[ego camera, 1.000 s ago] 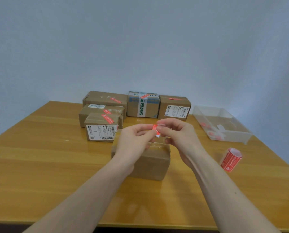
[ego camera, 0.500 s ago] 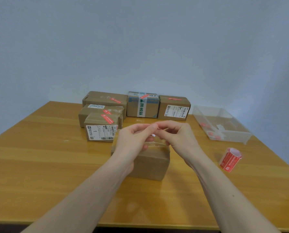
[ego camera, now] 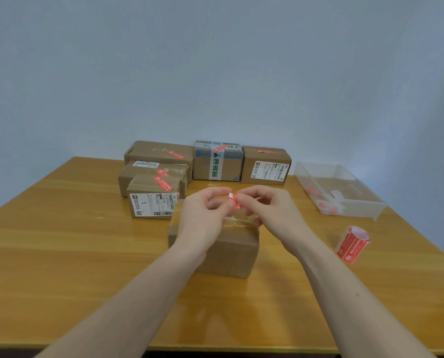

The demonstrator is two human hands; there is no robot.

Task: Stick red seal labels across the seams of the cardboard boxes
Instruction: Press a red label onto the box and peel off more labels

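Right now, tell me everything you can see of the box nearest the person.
The nearest box is plain brown cardboard, closed, with glossy clear tape along its top seam. It sits flat on the wooden table, apart from the five sealed boxes behind. No red label shows on it. Both hands hover above, hiding part of its top; whether the left hand touches it is unclear.

Both forearms bare, reaching forward and converging above the cardboard box point(ego camera: 221, 251). Left hand point(ego camera: 205, 215) and right hand point(ego camera: 270, 210) meet fingertip to fingertip, each in a thumb-and-forefinger pinch grip on the red seal label point(ego camera: 236, 204). Remaining fingers curled loosely. Wrists raised clear of the box top.
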